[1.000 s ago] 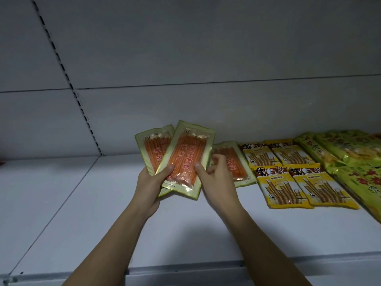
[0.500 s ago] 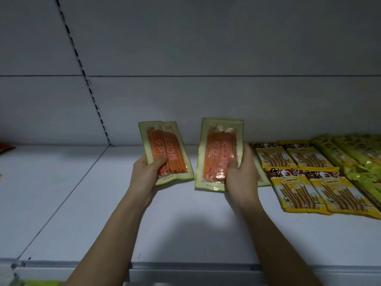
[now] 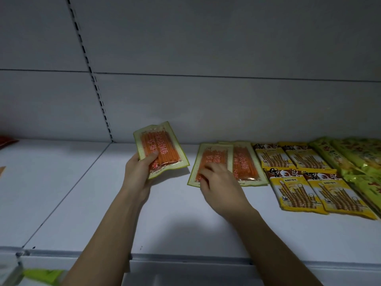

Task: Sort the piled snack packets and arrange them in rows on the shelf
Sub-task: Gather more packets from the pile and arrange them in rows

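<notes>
Your left hand (image 3: 137, 172) grips one green-bordered orange stick-snack packet (image 3: 161, 149) raised above the white shelf (image 3: 177, 223). Your right hand (image 3: 221, 183), fingers (image 3: 204, 172) loosely extended, presses a second matching packet (image 3: 212, 156) flat, overlapping a third (image 3: 245, 162) beside yellow wafer-roll packets (image 3: 296, 195).

Under the right grip (image 3: 219, 183) we lose the lower half of a flat orange packet (image 3: 212, 159), and its right edge covers part of the next packet (image 3: 246, 164). The left grip (image 3: 140, 172) hides the lower left corner of its held packet (image 3: 160, 149). Right of both grips, the green bags (image 3: 358, 159) run off the edge; print is unreadable.
</notes>
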Available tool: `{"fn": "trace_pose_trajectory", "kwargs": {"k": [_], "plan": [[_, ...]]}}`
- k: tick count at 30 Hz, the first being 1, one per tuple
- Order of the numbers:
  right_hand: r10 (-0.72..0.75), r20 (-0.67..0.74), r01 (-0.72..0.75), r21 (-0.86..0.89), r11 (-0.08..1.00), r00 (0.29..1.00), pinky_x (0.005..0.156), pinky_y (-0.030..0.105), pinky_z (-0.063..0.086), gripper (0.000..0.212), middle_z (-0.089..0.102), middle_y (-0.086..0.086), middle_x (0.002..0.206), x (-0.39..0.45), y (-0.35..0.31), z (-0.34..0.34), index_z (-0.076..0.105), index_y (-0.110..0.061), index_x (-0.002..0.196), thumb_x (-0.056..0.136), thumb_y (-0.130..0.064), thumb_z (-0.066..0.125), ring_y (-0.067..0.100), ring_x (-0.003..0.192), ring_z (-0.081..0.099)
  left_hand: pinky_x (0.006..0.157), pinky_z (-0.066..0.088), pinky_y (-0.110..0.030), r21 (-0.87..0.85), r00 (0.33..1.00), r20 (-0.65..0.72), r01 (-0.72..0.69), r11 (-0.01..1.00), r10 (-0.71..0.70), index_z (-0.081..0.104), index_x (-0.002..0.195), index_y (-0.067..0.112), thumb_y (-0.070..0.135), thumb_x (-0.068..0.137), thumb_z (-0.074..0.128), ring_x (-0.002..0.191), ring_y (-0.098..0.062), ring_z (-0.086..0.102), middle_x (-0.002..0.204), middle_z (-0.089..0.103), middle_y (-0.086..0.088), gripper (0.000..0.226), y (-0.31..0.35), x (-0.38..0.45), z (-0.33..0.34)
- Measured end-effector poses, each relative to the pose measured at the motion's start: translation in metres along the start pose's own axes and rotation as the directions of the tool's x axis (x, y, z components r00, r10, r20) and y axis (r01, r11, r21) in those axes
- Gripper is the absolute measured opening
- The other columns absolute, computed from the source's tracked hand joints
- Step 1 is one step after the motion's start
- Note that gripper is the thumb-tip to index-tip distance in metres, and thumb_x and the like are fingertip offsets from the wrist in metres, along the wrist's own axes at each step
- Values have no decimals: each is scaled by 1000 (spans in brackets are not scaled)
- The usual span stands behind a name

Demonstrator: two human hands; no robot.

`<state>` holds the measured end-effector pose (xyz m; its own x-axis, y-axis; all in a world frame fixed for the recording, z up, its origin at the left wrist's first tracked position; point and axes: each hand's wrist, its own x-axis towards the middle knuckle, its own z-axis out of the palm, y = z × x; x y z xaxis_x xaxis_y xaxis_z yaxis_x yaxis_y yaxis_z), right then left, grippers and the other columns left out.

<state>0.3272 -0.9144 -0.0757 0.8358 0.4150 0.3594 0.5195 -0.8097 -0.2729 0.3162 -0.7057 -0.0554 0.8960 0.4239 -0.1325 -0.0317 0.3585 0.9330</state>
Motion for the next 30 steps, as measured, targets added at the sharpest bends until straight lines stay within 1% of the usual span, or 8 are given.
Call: {"fn": "trace_pose_trajectory", "kwargs": {"k": [8, 13, 19, 20, 22, 24, 27, 30], "plan": [[-184, 51, 181, 59, 982, 982, 104, 34, 39, 32, 60, 0, 124, 12, 0, 15, 65, -12, 118, 101, -16, 38, 18, 116, 50, 79, 57, -36, 43, 996, 94, -14, 999, 10, 66, 118, 6, 14, 95, 66, 96, -27, 74, 106, 76, -10, 24, 3, -8, 5], [-123, 112, 116, 69, 991, 986, 121, 42, 20, 42, 44, 0, 151, 14, 1, 15, 49, -13, 142, 105, -26, 33, 19, 144, 31, 82, 56, -38, 56, 996, 91, -11, 998, 6, 66, 118, 6, 15, 95, 65, 96, -27, 74, 107, 76, -10, 25, 2, -9, 7], [97, -193, -29, 324, 946, 976, 96, 26, 41, 33, 55, -5, 124, 3, -10, -12, 56, -15, 131, 104, -13, 38, 10, 114, 48, 91, 56, -46, 56, 994, 106, 26, 998, -32, 67, 116, 6, 12, 98, 56, 92, -28, 72, 104, 76, -15, 22, 0, -25, 18], [182, -170, -91, 439, 894, 969, 94, 25, 42, 32, 56, -8, 122, 1, -9, -17, 58, -19, 128, 104, -14, 37, 8, 111, 50, 94, 55, -47, 56, 991, 130, 35, 998, -42, 67, 116, 5, 10, 98, 55, 94, -29, 72, 105, 75, -16, 23, 0, -32, 21], [380, -48, -213, 761, 613, 924, 86, 30, 48, 29, 61, -7, 116, -2, -11, -33, 60, -26, 119, 105, -15, 37, 9, 99, 59, 92, 55, -45, 58, 982, 182, 46, 997, -56, 66, 119, 4, 6, 99, 53, 99, -30, 73, 109, 75, -17, 24, 2, -46, 26], [466, 82, -284, 879, 383, 881, 73, 32, 50, 20, 63, 0, 108, -8, -6, -53, 57, -24, 117, 105, -19, 41, 13, 84, 61, 83, 59, -38, 78, 966, 253, 37, 996, -55, 66, 119, 4, 4, 99, 54, 97, -29, 74, 108, 75, -15, 23, 5, -63, 31], [356, 217, -381, 777, 501, 909, 87, 37, 56, 37, 63, 2, 114, -23, 6, -80, 44, -23, 131, 98, -33, 59, 14, 97, 67, 73, 60, -29, 117, 911, 403, 38, 992, -82, 66, 119, 4, 3, 99, 55, 96, -28, 74, 108, 75, -15, 23, 5, -91, 44], [380, 244, -434, 697, 571, 892, 90, 44, 58, 51, 61, -2, 114, -35, 6, -96, 40, -21, 136, 93, -18, 67, 17, 102, 66, 80, 60, -30, 280, 872, 482, -66, 958, -81, 66, 119, 8, 11, 100, 58, 96, -23, 74, 109, 76, -11, 21, 1, -108, 59]]}}
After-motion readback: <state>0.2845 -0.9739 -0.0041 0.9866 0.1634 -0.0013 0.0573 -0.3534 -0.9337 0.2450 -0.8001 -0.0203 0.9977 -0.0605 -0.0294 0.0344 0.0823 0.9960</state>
